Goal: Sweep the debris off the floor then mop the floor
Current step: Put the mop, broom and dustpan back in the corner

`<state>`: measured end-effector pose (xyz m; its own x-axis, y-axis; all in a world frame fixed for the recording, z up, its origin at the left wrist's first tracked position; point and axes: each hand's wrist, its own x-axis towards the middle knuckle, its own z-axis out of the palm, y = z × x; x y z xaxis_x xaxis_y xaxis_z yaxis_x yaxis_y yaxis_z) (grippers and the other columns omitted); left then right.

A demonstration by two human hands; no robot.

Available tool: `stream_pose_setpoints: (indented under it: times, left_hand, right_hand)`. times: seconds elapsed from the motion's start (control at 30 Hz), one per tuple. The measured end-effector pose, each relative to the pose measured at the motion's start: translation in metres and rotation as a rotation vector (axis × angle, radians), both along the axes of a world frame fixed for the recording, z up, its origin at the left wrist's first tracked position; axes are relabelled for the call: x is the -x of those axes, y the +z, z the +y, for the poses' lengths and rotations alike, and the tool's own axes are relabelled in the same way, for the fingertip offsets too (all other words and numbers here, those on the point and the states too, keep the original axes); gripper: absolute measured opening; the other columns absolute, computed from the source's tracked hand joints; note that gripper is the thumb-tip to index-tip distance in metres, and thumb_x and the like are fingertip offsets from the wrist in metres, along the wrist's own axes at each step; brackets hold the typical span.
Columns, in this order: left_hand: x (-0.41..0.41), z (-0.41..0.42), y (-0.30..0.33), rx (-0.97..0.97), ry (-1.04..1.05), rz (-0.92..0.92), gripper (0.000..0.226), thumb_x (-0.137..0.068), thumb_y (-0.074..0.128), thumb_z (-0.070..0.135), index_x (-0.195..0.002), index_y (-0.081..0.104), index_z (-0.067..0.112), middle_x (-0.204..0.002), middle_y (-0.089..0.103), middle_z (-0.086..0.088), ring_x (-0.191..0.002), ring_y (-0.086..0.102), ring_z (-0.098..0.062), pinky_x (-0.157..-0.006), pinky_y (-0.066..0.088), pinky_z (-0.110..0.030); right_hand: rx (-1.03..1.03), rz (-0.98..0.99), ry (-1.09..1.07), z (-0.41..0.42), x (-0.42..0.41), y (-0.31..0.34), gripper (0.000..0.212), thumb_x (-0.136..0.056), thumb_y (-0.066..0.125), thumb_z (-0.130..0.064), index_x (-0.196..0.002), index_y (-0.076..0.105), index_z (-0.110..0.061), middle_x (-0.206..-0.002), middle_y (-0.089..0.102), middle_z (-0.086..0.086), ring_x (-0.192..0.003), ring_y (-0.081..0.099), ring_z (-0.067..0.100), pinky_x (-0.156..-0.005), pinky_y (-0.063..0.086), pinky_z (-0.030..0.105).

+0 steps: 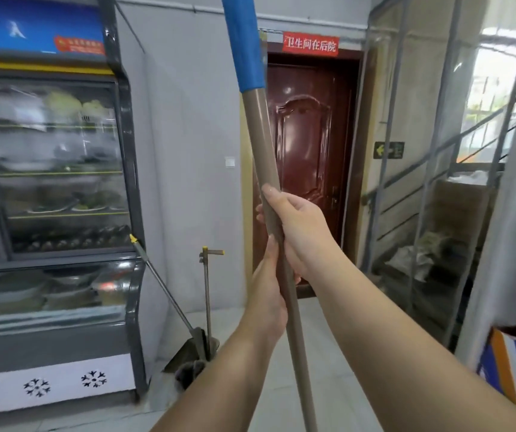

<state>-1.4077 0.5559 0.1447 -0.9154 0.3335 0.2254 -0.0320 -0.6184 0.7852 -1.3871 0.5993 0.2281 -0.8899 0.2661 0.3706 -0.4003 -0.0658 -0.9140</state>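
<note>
While a dustpan leans nearby, the stiff, seemingly light mop handle is gripped mid-shaft by both hands, right hand above left hand.

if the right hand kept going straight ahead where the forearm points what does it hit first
Probably the brown door. The right hand, gripping the pole, points that way with nothing visible between, though depth is hard to judge.

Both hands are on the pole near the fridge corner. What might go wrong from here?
The long pole, gripped by the right hand above the left hand, could swing into the fridge glass. Its lower end is out of view, so it might knock over the dustpan leaning by the wall.
</note>
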Motion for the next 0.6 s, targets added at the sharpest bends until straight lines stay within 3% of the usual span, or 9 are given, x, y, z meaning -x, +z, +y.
stream_pose_setpoints:
  times: [0.1,0.23,0.4,0.5,0.6]
  left_hand:
    - [0.046,0.045,0.018,-0.012,-0.003,0.065,0.037,-0.069,0.057,0.064,-0.092,0.074,0.040,-0.107,0.071,0.008,-0.108,0.063,-0.009,-0.090,0.050,-0.031]
    - [0.114,0.085,0.021,-0.028,0.005,0.062,0.054,-0.057,0.066,0.065,-0.103,0.070,0.036,-0.117,0.067,0.004,-0.119,0.055,-0.015,-0.102,0.043,-0.039]
    - [0.211,0.117,0.019,-0.001,0.029,0.124,0.029,-0.072,0.058,0.054,-0.086,0.076,0.035,-0.098,0.073,0.007,-0.095,0.067,-0.009,-0.080,0.053,-0.027]
    - [0.283,0.128,0.006,0.036,0.018,0.172,0.033,-0.066,0.064,0.057,-0.086,0.076,0.034,-0.093,0.070,0.004,-0.092,0.060,-0.011,-0.092,0.046,-0.034]
    - [0.353,0.140,-0.002,0.094,-0.007,0.174,0.045,-0.053,0.067,0.065,-0.084,0.076,0.034,-0.098,0.064,0.001,-0.100,0.053,-0.015,-0.103,0.039,-0.040]
  right_hand:
    - [0.023,0.054,0.003,0.041,0.046,0.015,0.019,-0.087,0.063,-0.027,-0.071,0.066,-0.016,-0.064,0.062,-0.006,-0.054,0.059,-0.002,-0.067,0.051,0.015]
    - [0.059,0.099,0.053,0.082,0.105,0.022,0.017,-0.089,0.062,-0.023,-0.074,0.066,-0.015,-0.062,0.061,-0.006,-0.052,0.058,-0.003,-0.059,0.050,0.010]
    - [0.134,0.118,0.143,0.122,0.196,0.020,0.016,-0.089,0.061,-0.021,-0.075,0.065,-0.014,-0.058,0.061,-0.007,-0.054,0.059,0.001,-0.062,0.050,0.013]
    - [0.137,0.105,0.170,0.137,0.268,0.006,0.017,-0.090,0.061,-0.021,-0.075,0.063,-0.012,-0.065,0.059,-0.002,-0.063,0.057,0.007,-0.069,0.049,0.019]
    - [0.164,0.080,0.166,0.154,0.339,0.000,0.019,-0.090,0.061,-0.020,-0.072,0.063,-0.013,-0.061,0.060,-0.004,-0.061,0.057,0.006,-0.065,0.049,0.017]
